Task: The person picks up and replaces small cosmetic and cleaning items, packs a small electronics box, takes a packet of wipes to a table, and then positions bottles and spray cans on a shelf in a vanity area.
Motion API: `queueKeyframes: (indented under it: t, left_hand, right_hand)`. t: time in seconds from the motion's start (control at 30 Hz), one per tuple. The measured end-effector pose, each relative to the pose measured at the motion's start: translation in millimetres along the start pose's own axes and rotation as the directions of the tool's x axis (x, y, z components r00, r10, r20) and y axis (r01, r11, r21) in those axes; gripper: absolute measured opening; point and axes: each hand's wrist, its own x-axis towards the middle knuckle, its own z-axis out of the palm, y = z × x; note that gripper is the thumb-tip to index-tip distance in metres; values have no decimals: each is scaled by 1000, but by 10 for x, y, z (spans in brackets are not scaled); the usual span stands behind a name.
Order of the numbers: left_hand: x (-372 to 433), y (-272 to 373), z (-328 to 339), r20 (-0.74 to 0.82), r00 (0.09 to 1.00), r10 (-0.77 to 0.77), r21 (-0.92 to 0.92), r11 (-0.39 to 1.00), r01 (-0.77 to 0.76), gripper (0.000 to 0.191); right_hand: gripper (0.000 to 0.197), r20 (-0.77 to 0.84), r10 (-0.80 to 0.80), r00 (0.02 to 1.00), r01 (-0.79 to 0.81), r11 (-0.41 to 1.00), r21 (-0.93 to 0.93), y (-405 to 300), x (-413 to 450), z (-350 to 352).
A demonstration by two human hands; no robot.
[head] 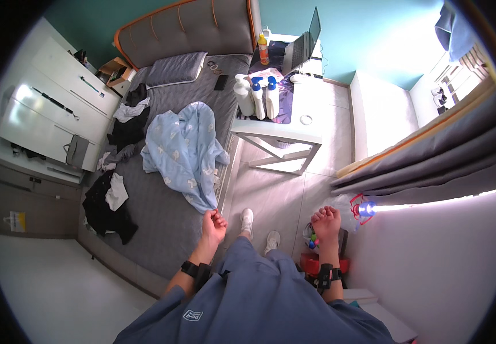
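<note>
My left hand (215, 226) is at the bed's edge, its fingers pinching the tapered corner of a light blue blanket (183, 150). The blanket has a pale printed pattern and lies rumpled across the bed, drawn to a point at my fingers. My right hand (327, 223) is raised over the floor on the other side of my body. Its palm faces up with the fingers loosely bent, and nothing is visible in it. Just right of that hand is a large clear plastic bottle (366, 209) with a red handle.
The bed (162, 241) bears a grey pillow (175, 69), a phone (221, 82) and heaped dark clothes (110, 210). Beyond it, a white table (282, 131) holds several bottles (258, 99) and a laptop (301, 49). A grey curtain (428, 159) hangs at right. A red container (310, 261) stands beneath my right forearm.
</note>
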Motion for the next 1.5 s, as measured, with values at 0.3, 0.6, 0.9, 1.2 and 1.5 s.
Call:
queueKeyframes:
  t: [0.3, 0.6, 0.9, 1.2, 1.5]
  left_hand:
    - [611, 553, 516, 66, 998, -16, -71, 997, 21, 3]
    - [1261, 1126, 993, 171, 982, -86, -81, 992, 100, 4]
    - [1627, 1174, 1078, 169, 969, -182, -113, 973, 202, 2]
    - [1904, 1234, 1505, 96, 985, -144, -119, 981, 155, 3]
    - [2040, 1297, 2053, 139, 989, -53, -93, 993, 66, 3]
  right_hand:
    - [11, -37, -171, 985, 167, 981, -97, -1, 455, 555]
    - [14, 77, -223, 972, 235, 905, -354, 278, 760, 1285]
    - [14, -78, -199, 977, 160, 923, -350, 459, 902, 1340]
    - [15, -121, -155, 980, 108, 938, -329, 216, 1296, 1483]
    - [10, -49, 17, 999, -27, 976, -217, -68, 1896, 1707]
